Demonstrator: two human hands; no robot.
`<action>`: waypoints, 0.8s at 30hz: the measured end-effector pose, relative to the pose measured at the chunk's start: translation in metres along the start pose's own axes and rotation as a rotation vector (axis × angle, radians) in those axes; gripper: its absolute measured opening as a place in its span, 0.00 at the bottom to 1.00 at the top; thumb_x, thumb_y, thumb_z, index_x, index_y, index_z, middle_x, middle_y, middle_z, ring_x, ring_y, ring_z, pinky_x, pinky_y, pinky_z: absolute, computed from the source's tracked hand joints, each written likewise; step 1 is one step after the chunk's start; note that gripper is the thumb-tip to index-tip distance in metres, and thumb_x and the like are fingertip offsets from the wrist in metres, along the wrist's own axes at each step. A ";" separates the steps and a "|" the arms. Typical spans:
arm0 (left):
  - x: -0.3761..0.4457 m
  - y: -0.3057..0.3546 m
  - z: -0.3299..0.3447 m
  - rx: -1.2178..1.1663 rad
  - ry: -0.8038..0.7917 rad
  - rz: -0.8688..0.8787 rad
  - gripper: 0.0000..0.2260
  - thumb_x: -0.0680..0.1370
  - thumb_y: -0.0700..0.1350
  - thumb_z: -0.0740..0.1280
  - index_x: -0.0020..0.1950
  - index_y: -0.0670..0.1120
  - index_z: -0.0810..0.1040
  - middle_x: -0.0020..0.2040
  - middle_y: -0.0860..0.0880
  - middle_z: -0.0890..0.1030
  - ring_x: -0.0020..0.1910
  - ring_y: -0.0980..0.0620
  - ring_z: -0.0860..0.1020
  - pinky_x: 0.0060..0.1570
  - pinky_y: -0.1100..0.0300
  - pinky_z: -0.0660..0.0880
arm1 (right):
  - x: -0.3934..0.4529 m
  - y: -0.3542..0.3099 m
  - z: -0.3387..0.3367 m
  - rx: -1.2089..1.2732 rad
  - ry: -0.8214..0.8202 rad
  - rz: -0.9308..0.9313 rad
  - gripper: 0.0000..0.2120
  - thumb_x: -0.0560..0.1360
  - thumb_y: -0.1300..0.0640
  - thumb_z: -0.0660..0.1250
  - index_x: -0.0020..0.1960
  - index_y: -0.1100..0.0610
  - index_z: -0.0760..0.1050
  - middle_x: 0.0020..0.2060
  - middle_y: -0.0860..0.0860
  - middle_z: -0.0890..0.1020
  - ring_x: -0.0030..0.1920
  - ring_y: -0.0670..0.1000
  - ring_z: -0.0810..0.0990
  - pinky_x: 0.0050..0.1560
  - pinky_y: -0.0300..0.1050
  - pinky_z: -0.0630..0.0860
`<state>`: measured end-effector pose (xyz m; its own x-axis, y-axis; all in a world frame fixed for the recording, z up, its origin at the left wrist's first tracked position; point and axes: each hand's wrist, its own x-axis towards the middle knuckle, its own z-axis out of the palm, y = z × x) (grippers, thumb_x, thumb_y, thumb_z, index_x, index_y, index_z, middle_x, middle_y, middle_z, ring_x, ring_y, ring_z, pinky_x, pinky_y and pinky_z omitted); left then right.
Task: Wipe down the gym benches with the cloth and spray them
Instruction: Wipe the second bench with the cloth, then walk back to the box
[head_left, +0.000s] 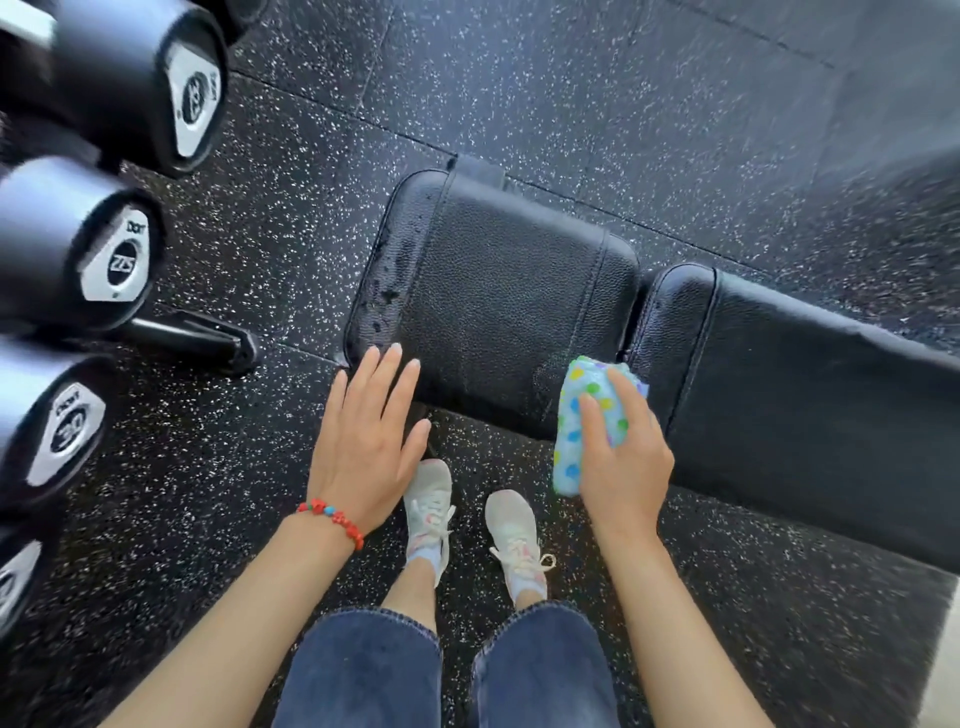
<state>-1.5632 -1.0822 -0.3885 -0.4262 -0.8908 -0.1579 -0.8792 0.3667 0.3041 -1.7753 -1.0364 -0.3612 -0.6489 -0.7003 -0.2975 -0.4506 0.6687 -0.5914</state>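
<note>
1. Desk: black padded gym bench, centre of frame. Seat pad at centre; longer back pad extending to the right edge. Narrow gap between the two pads.
2. Wet droplets along the left edge strip of the seat pad.
3. Cloth: light blue with coloured dots, lower centre-right, at the near edge of the seat pad beside the gap.
4. Right hand: grip closed around the cloth, fingers curled over its top.
5. Left hand: grip wide, fingers straight and spread, holding nothing; fingertips over the near left corner of the seat pad. Contact with the pad: cannot tell.
6. Red bead bracelet on the left wrist.
7. Dumbbells racked along the left edge of frame, ends marked with numbers.
8. Black speckled rubber floor; white shoes at lower centre.
</note>
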 end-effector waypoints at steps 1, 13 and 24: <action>-0.003 0.004 -0.006 -0.006 0.008 -0.012 0.23 0.79 0.50 0.53 0.70 0.39 0.67 0.71 0.39 0.67 0.71 0.42 0.60 0.68 0.46 0.54 | -0.001 -0.003 -0.007 0.015 0.006 -0.010 0.16 0.76 0.53 0.64 0.64 0.50 0.72 0.46 0.47 0.72 0.45 0.47 0.71 0.42 0.35 0.61; -0.047 0.069 -0.093 0.007 0.134 -0.175 0.25 0.82 0.54 0.48 0.67 0.37 0.70 0.68 0.38 0.70 0.68 0.39 0.65 0.65 0.40 0.63 | -0.030 -0.049 -0.108 0.072 -0.107 -0.210 0.16 0.75 0.53 0.66 0.63 0.49 0.73 0.48 0.53 0.77 0.47 0.53 0.76 0.44 0.44 0.67; -0.134 0.124 -0.159 -0.045 0.283 -0.445 0.26 0.82 0.55 0.44 0.67 0.39 0.69 0.68 0.38 0.71 0.68 0.41 0.63 0.65 0.44 0.59 | -0.081 -0.102 -0.158 0.081 -0.275 -0.439 0.17 0.75 0.52 0.66 0.63 0.50 0.73 0.51 0.53 0.78 0.49 0.53 0.76 0.47 0.42 0.67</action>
<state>-1.5806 -0.9599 -0.1801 0.0654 -0.9976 -0.0231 -0.9492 -0.0694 0.3068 -1.7736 -1.0084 -0.1576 -0.2198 -0.9572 -0.1882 -0.5883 0.2840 -0.7571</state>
